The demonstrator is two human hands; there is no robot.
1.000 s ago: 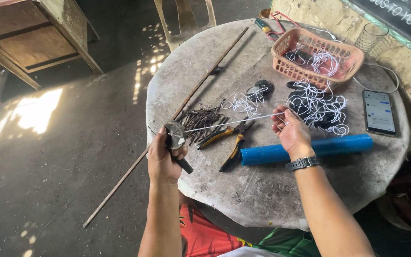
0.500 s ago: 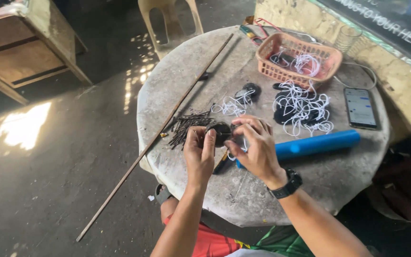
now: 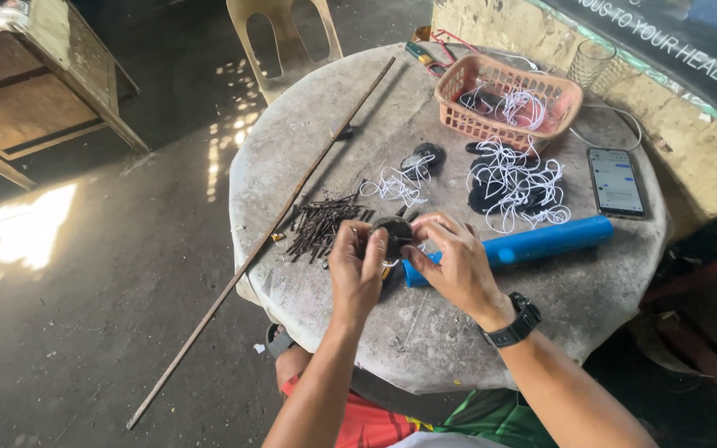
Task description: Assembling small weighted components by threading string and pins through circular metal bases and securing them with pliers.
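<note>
At the far left of the head view we see a wooden cabinet standing on the concrete floor, with a patch of sunlight beside it. Moving right, a long thin stick leans from the floor up across the round stone surface, its upper end reaching toward the back edge. Behind that edge stands a pale plastic chair. Just right of the stick, a heap of short dark nails lies on the surface.

Next come our hands. Our left hand and our right hand meet over the near middle of the surface, and between them sits a small dark round piece, raised just above the surface. The grip of each hand is pinched on it: left fingers close on its left side, right thumb and fingers on its right. A black watch sits on the right wrist.

Touching the right hand's far side, a blue tube lies flat, pointing right. Beyond it are white cords tangled over dark pieces, then an orange basket holding more white cord, a clear glass, and a phone lying face up near the right edge.
</note>
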